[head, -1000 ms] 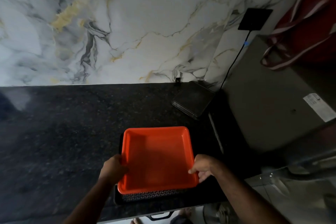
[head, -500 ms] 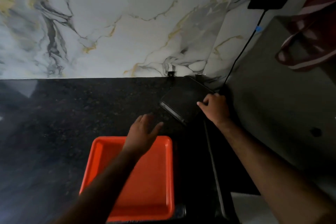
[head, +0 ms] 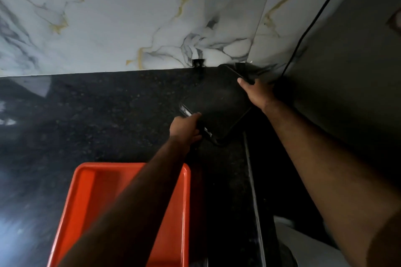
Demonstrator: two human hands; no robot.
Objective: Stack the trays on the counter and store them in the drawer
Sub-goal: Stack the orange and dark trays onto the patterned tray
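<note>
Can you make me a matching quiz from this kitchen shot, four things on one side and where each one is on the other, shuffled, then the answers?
Things:
1. orange tray
2. black tray
3. left hand
4. right hand

Places:
A. on the black tray's far edge, by the wall
B. nearest the camera, under the left forearm
C. at the counter's back right corner
D. on the black tray's near edge

Pairs: 1-B, 2-C, 3-D, 4-A

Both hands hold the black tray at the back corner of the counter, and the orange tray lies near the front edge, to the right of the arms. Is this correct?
Not quite. The head view shows both hands, left hand and right hand, on the black tray, but the orange tray lies under the left forearm, left of the right arm.
</note>
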